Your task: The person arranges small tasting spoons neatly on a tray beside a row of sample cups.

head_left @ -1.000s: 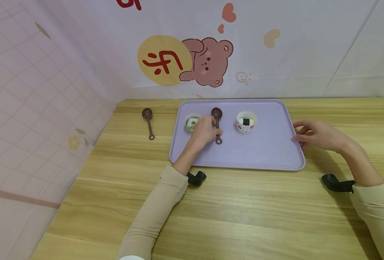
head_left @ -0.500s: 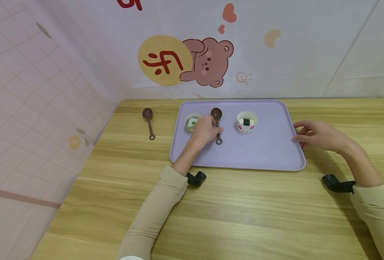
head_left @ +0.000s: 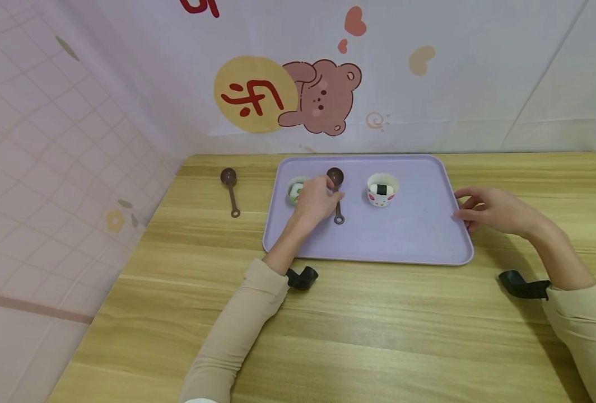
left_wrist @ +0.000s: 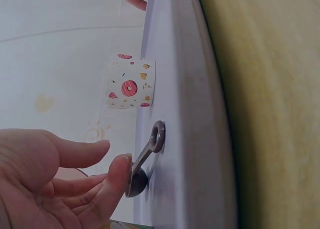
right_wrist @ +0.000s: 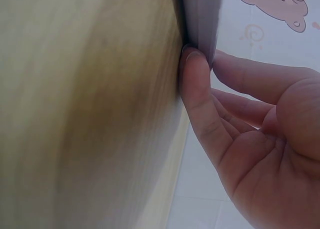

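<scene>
On the lilac tray [head_left: 389,240] lies a brown measuring spoon [head_left: 338,213], its round bowl toward the back. My left hand [head_left: 314,202] hovers beside its handle. In the left wrist view, a gap parts the thumb from the index finger, and the spoon handle [left_wrist: 143,156] is just past the index fingertip; contact is unclear. Partly behind that hand stands a green-patterned paper cup [head_left: 294,198] holding a white-and-green piece. My right hand [head_left: 499,210] pinches the tray's right edge, thumb and finger on either side of the rim [right_wrist: 201,21].
Another brown measuring spoon [head_left: 232,193] lies on the wooden table [head_left: 378,330], left of the tray. A patterned paper cup [head_left: 381,197] with a white piece banded in black stands on the tray, right of the first spoon. A printed cloth [head_left: 469,78] hangs behind the table.
My left hand has shifted slightly left, its thumb drawing back from the spoon handle. The spoon stays in place on the tray. My right hand keeps its grip on the edge.
</scene>
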Motion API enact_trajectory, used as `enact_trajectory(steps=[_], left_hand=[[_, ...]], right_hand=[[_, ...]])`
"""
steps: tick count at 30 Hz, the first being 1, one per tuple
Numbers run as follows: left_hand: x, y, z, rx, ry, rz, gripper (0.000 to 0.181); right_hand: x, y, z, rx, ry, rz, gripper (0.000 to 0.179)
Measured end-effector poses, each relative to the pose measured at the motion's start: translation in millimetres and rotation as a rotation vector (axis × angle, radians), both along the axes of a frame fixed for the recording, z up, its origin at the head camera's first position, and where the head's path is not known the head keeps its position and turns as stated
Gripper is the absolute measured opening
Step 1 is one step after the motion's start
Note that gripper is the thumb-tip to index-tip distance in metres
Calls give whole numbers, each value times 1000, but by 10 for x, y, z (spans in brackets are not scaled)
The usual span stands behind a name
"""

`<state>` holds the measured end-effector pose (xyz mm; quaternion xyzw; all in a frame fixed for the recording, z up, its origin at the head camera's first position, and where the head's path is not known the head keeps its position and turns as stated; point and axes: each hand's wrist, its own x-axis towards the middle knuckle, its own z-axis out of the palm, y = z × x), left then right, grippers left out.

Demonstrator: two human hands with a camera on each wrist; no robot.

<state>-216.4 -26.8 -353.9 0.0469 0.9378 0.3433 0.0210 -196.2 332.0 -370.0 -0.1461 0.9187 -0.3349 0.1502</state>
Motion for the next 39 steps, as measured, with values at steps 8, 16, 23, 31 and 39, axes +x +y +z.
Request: enact_trajectory(steps=[8,16,23,31,39], left_hand=[[19,-53,37,21,10,-16,29],[24,-67,71,41,48,-26,30],[37,-80,88,91,86,-18,32],[60,-105,107,107,107,-7,31],[76,-159,105,148,149,-29,32]], right_hand=[[16,-26,8,-14,-9,-7,45],[11,-14,-4,-12,0,-4,45],[9,-18,-8,-22,3,1,45],[16,-29,3,-12,2,-1,46],[25,-34,24,6,8,2,45]])
